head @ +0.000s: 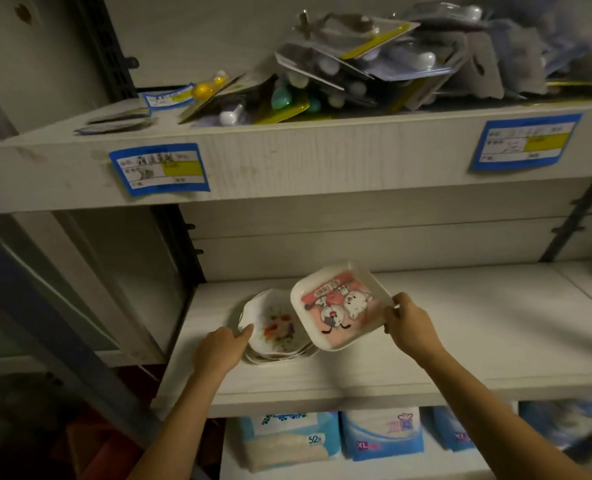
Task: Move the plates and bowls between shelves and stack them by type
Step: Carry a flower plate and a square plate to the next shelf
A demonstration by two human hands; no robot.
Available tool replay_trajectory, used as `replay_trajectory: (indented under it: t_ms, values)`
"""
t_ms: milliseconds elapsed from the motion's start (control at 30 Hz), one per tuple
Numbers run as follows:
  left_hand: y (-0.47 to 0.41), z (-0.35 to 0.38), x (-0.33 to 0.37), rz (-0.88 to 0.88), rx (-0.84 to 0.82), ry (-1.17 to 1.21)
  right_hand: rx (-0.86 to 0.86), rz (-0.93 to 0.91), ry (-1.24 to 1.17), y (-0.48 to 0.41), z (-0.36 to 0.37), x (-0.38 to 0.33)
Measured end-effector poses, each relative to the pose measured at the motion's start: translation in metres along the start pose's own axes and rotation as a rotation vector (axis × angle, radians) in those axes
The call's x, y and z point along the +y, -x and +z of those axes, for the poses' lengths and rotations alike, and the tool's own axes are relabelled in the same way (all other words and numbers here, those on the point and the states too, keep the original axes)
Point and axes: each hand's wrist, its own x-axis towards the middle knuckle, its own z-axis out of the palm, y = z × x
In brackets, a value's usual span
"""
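Note:
A square white plate with a pink cartoon print (pixel 337 306) is tilted up above the middle shelf (pixel 460 327). My right hand (pixel 408 323) pinches its right edge. Its left part overlaps a small stack of white wavy-rimmed dishes with a flower print (pixel 273 330) that stands on the shelf. My left hand (pixel 223 348) grips the left rim of the top flower dish, thumb over the edge.
The upper shelf (pixel 287 157) carries a heap of blister-packed goods (pixel 374 64) and blue price labels on its front. Below the middle shelf lie blue and white packs (pixel 381 434). A dark upright post (pixel 180 237) stands at the left.

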Motion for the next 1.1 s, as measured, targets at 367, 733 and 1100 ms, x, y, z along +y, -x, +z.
replay_trajectory:
  t_ms: [367,733,1100]
  values:
    - [-0.024,0.000,0.010,0.015,-0.017,-0.148,0.098,0.107,0.036,0.029,-0.028,0.035]
    - [-0.028,-0.012,0.010,0.045,-0.033,0.035,0.117,0.159,-0.049,0.039,-0.040,0.040]
    - [-0.001,-0.036,0.056,0.259,-0.093,0.223,0.256,0.327,-0.237,0.069,-0.077,0.071]
